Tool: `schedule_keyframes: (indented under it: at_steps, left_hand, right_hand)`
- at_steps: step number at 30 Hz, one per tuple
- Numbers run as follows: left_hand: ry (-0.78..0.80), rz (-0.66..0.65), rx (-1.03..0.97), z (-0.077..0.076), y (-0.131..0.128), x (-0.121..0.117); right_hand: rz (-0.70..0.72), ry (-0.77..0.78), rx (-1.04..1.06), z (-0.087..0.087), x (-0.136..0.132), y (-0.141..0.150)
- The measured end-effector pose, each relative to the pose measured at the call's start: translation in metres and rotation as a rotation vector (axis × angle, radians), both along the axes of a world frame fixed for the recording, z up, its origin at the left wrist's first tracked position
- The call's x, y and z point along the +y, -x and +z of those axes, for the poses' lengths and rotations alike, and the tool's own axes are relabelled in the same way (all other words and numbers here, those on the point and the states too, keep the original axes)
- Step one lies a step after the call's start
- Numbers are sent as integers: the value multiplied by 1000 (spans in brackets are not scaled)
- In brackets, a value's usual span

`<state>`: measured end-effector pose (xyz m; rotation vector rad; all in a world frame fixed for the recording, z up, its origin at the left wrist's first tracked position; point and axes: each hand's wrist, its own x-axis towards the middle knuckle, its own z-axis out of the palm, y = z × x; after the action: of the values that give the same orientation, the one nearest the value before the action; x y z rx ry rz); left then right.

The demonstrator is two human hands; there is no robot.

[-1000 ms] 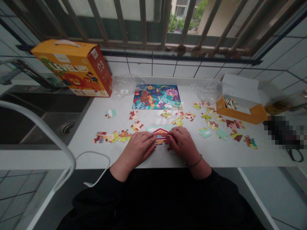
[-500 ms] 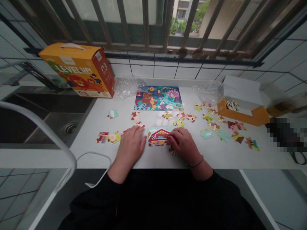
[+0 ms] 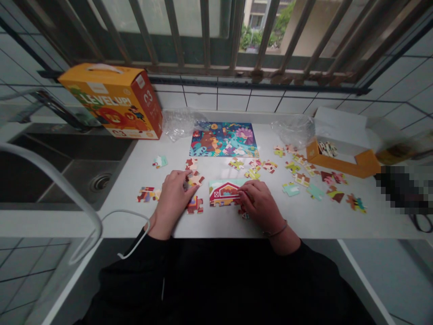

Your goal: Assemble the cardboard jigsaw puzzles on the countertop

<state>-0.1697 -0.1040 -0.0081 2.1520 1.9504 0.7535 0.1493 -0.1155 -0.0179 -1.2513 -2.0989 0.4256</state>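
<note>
R hand [image 3: 260, 201] on barn [image 3: 223, 194] at 3 o'clock, prob. to steady it, grip unclear; L hand [image 3: 173, 195] spread round pc [image 3: 195, 179] at 10 o'clock.

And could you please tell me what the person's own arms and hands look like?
The left hand and right hand are bare. Long black sleeves end short of both, and a thin bracelet circles the right wrist.

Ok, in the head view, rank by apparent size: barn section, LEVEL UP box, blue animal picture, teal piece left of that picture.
1. LEVEL UP box
2. Blue animal picture
3. Barn section, partly hidden by the right hand
4. Teal piece
</note>
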Motion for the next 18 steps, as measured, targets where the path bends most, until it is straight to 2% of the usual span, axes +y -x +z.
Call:
schedule_keyframes:
  at_steps: [4,6,10,15,18]
  left_hand:
    - [-115,-59,-166,9,-4,-7]
    - [-130,-45,-242,14,-9,-12]
    - [-22,40,-483,16,-24,-25]
    - [115,-2,-1077,4,-57,-42]
    - [177,-29,-1201,2,-80,-51]
  right_hand:
    - [-28,-36,40,2,-1,0]
    - [-42,-45,51,2,0,0]
    - [-56,-56,63,1,0,-1]
    - [-53,-85,56,3,-1,-1]
    - [-48,-99,51,5,-3,0]
